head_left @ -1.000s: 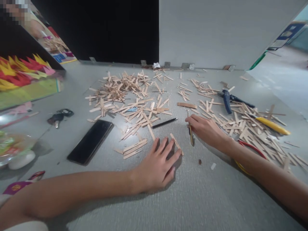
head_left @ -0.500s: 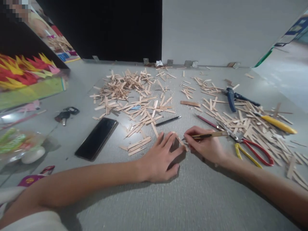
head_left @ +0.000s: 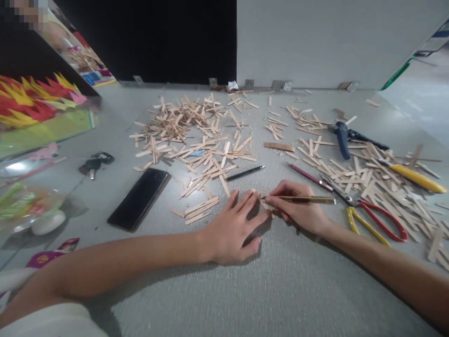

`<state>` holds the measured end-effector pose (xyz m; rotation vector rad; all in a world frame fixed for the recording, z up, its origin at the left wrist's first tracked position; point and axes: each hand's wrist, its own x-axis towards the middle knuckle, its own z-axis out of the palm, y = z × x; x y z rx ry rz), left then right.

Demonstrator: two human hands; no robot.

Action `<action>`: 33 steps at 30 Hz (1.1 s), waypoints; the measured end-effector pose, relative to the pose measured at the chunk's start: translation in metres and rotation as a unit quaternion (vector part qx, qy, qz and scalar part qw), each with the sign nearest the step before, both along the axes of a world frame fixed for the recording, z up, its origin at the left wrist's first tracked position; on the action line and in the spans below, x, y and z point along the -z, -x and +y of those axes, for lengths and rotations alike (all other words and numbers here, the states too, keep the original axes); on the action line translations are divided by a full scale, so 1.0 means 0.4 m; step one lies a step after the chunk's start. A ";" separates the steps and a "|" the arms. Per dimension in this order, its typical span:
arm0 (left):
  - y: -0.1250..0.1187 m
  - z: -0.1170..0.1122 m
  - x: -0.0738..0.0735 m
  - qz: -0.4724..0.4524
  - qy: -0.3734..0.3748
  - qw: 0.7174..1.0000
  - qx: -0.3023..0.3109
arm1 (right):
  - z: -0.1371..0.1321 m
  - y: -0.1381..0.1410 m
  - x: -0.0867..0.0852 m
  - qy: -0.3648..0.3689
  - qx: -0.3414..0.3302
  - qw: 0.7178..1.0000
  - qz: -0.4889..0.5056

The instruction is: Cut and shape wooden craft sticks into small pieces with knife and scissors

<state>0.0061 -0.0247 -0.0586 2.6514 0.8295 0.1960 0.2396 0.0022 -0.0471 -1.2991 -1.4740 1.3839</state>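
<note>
My left hand (head_left: 235, 229) lies flat on the grey table with its fingers spread, pressing down a short wooden stick (head_left: 261, 202). My right hand (head_left: 298, 208) is closed round a yellow pencil (head_left: 308, 199), whose tip touches that stick just beyond my left fingertips. Several short sticks (head_left: 198, 209) lie to the left of my left hand.
Piles of cut wooden sticks (head_left: 182, 126) cover the far and right table. A black phone (head_left: 139, 198), keys (head_left: 93, 164), a black pen (head_left: 244, 172), a red pencil (head_left: 308, 177), red-and-yellow snips (head_left: 372, 213), blue pliers (head_left: 343, 135) and a yellow-handled tool (head_left: 417, 178) lie around. Coloured paper (head_left: 38, 103) is at left.
My right hand picked up the pencil from the table and brought it left to the stick under my left hand. My left hand has stayed on the stick.
</note>
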 end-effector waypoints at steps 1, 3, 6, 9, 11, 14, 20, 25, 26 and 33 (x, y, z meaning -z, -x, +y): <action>0.000 0.000 -0.002 0.003 -0.001 1.000 0.000 | 0.002 -0.001 -0.001 0.007 0.007 1.000 0.012; 0.001 0.000 -0.004 0.009 -0.004 1.000 0.001 | 0.006 -0.003 -0.002 0.010 0.028 0.999 0.029; 0.003 0.001 -0.004 0.008 -0.006 1.000 0.001 | 0.012 -0.007 0.000 -0.003 0.055 0.998 0.027; 0.007 0.002 0.001 -0.003 -0.006 1.000 0.000 | 0.018 -0.010 0.006 -0.020 0.058 0.998 0.026; 0.010 0.002 0.006 -0.005 -0.010 1.000 -0.003 | 0.020 -0.009 0.010 -0.026 0.073 0.995 0.057; 0.011 0.002 0.011 -0.004 -0.016 1.000 -0.003 | 0.023 -0.007 0.014 -0.011 0.091 0.988 0.127; 0.013 0.003 0.011 -0.001 -0.016 1.000 0.001 | 0.023 -0.010 0.009 0.010 0.087 0.985 0.148; 0.012 0.002 0.007 -0.001 -0.011 1.000 -0.002 | 0.024 -0.013 0.006 0.009 0.119 0.985 0.124; 0.012 0.002 0.007 0.001 -0.011 1.000 0.000 | 0.026 -0.012 0.006 0.010 0.121 0.986 0.117; 0.012 0.002 0.016 -0.021 -0.013 1.000 -0.003 | 0.020 0.000 0.004 -0.039 0.108 0.993 0.019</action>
